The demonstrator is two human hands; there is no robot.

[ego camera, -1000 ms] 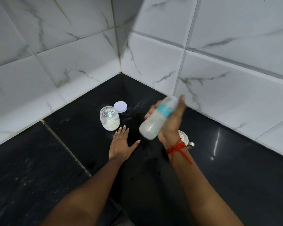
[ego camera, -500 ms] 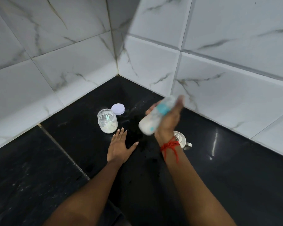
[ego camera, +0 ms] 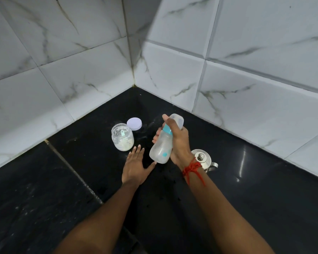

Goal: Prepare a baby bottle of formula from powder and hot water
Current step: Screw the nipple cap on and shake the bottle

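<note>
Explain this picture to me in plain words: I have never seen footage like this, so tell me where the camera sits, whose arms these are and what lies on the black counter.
There is no machine here. The camera is worn on a person's head and looks down, so the two bare arms reaching in from the bottom are that person's own.

The right hand, with a red thread at its wrist, grips a baby bottle with a teal collar, tilted, cap end up, off the counter. The left hand rests flat and empty on the black counter.

On the counter stands an open glass jar holding white powder, its pale lid lying just behind it. A steel pot with a knobbed lid sits partly hidden behind the right wrist. White marbled tiles form the corner walls.
</note>
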